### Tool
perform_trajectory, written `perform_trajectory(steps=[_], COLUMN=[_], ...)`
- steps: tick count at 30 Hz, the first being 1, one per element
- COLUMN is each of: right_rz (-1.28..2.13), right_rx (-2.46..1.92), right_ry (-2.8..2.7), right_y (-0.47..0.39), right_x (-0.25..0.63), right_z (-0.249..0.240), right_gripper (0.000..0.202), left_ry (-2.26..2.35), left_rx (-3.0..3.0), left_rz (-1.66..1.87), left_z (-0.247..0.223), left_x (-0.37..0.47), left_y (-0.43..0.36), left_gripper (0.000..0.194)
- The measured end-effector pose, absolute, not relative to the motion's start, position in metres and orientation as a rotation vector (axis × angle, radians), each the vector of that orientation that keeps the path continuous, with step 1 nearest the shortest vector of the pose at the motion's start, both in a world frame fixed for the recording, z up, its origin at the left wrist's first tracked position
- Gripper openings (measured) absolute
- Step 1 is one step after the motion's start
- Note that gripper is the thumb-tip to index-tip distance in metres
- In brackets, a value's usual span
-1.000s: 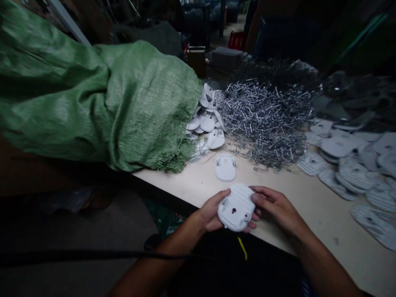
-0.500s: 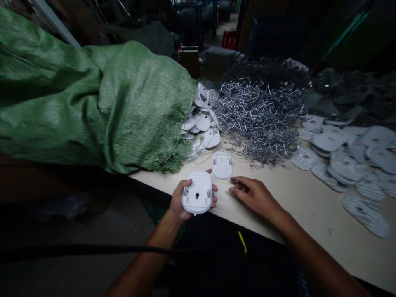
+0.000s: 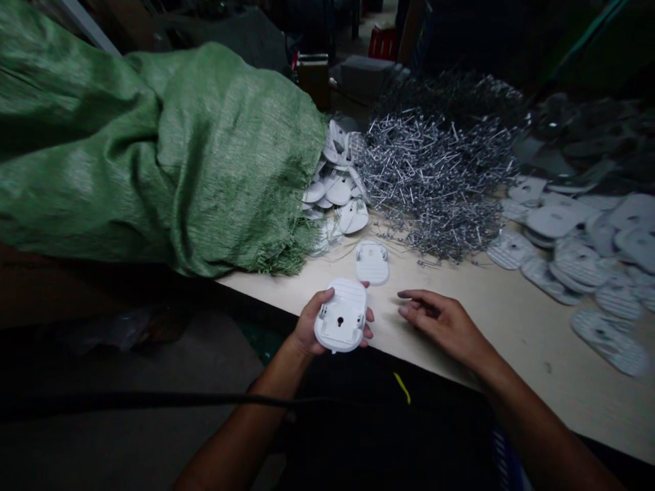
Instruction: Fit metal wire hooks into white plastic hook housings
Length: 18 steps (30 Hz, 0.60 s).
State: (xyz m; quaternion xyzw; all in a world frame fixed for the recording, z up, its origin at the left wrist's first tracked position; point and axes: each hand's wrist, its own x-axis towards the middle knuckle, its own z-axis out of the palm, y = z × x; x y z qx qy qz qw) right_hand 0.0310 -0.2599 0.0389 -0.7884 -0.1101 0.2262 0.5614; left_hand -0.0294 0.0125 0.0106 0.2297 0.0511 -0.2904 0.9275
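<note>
My left hand (image 3: 308, 326) grips a white plastic plate (image 3: 348, 298) with rounded ends, its thumb along the left edge and the other fingers under and around the right side. The plate's upper face shows a keyhole slot, a ribbed area and small raised brackets on both sides. To the right, my right hand (image 3: 451, 326) hovers over the table with index finger and thumb slightly apart. No object shows between those fingertips. A similar white plate (image 3: 372, 267) lies on the table just beyond the held one, apart from both hands.
A large green woven sack (image 3: 235, 157) lies at left, with white plates (image 3: 340, 187) spilling from its mouth. Behind the hands rises a heap of thin metal wire pieces (image 3: 440, 177). More white plates (image 3: 583, 252) are piled at right on the pale wooden table (image 3: 491, 300).
My right hand has drawn slightly right, away from the loose plate. The left hand still holds its plate. The whole view has shifted a little.
</note>
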Motion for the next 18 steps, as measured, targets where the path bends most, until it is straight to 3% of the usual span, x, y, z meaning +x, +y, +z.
perform_trajectory(steps=[6,10,18], right_rz=[0.636,0.728,0.613], right_rx=[-1.766,-1.586,-1.034], right_ry=[-0.289,-0.311,0.272], right_y=[-0.242,-0.238,-0.257], right_x=[0.021,0.018,0.028], right_z=[0.053,0.053,0.037], right_gripper=[0.053,0.038,0.052], left_ry=[0.03,-0.025,0.075], left_rx=[0.604,0.625,0.781], left_rz=[-0.98,-1.059,-0.63], left_z=[0.005,0.011,0.003], left_x=[-0.03,-0.026,-0.01], left_y=[-0.009,-0.02,-0.006], left_gripper=[0.069,0.078,0.082])
